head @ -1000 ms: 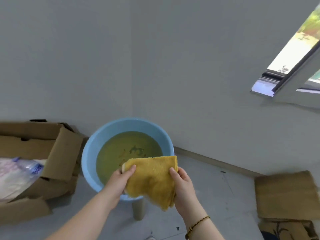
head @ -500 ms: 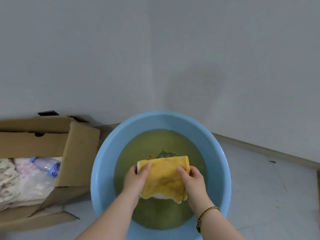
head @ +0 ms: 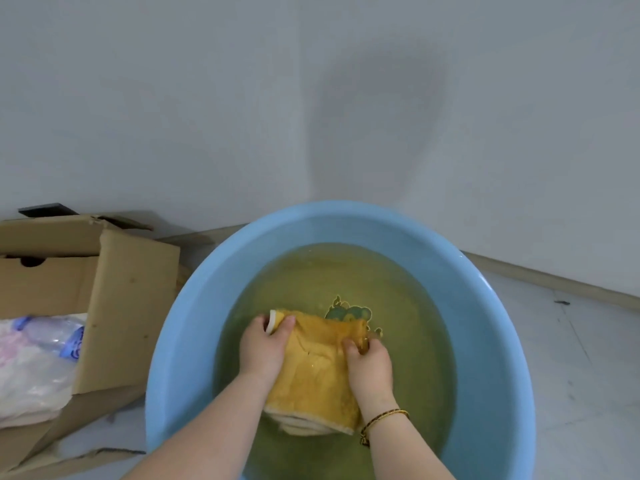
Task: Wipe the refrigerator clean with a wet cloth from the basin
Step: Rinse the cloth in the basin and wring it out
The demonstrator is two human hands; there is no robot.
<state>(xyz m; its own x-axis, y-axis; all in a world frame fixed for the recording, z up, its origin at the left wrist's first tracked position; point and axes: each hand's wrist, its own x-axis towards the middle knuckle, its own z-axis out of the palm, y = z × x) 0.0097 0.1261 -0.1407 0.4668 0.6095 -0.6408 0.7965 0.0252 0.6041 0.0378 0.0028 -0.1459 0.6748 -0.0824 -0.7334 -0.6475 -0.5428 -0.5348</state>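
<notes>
Where water pools: two hands [head: 313, 351], one cloth [head: 318, 375], one basin [head: 194, 327].

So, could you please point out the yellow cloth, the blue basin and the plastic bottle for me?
yellow cloth [head: 313, 372], head view, on its wet middle between the hands.
blue basin [head: 194, 320], head view, on its left inner wall.
plastic bottle [head: 52, 332], head view, on its clear body inside the cardboard box.

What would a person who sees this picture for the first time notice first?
First, the big light blue basin at the centre bottom, filled with yellowish water. In it, the left hand and the right hand grip a yellow cloth at the water surface. To the left of the basin stands an open cardboard box with a plastic bottle inside.
</notes>
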